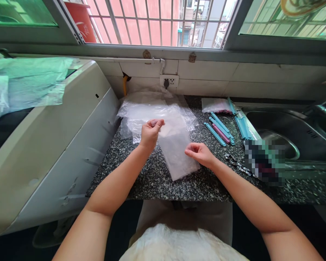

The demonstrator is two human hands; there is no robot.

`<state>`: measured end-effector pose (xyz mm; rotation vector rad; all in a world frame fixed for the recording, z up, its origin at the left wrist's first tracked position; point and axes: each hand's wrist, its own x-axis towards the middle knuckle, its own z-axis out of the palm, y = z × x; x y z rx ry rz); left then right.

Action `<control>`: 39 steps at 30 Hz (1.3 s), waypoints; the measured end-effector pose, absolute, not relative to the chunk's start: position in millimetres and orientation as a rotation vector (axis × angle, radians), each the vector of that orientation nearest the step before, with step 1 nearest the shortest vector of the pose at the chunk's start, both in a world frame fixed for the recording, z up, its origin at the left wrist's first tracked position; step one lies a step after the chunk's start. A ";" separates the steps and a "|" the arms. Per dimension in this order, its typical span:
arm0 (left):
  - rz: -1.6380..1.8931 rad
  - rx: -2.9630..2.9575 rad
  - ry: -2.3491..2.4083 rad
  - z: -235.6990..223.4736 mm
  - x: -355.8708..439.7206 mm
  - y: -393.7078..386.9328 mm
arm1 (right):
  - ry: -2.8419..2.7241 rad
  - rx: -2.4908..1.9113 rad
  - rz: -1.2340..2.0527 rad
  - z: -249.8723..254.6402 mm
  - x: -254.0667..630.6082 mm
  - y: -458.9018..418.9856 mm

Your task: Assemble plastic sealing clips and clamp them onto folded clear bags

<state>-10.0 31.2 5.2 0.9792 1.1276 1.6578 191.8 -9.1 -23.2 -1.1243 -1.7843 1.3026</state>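
A see-through plastic bag (pixel 176 154) lies slantwise over the speckled counter, below me. Its upper left edge is pinched between the thumb and fingers of my left hand (pixel 151 133). My right hand (pixel 199 153) is closed at the bag's right edge, thumb and forefinger together on it. Behind the bag spreads a loose pile of similar plastic bags (pixel 143 103). To the right of my hands lie several long blue bag clips (pixel 221 123) and a pink clip (pixel 220 133).
More blue clips (pixel 243 127) and a small plastic packet (pixel 216 105) lie near the steel sink (pixel 274 119) on the right. A pixelated item (pixel 263 163) sits at the sink's corner. A white appliance (pixel 70 137) borders the counter's left side. A socket (pixel 169 80) is on the tiled wall.
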 end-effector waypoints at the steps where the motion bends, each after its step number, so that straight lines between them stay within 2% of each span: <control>1: 1.671 0.970 1.132 5.6 -10.9 31.8 | -1.785 -1.126 1.304 -23.1 192.2 -9.1; 21: 1.708 0.917 1.150 3.8 -12.5 34.6 | -1.810 -1.150 1.215 -26.0 195.6 -6.7; 29: 1.734 0.842 1.144 5.8 -14.6 37.1 | -1.844 -1.150 1.347 -24.1 196.8 -7.3; 39: 1.753 0.918 1.209 2.6 -18.5 40.0 | -1.857 -1.176 1.268 -25.6 196.1 -6.6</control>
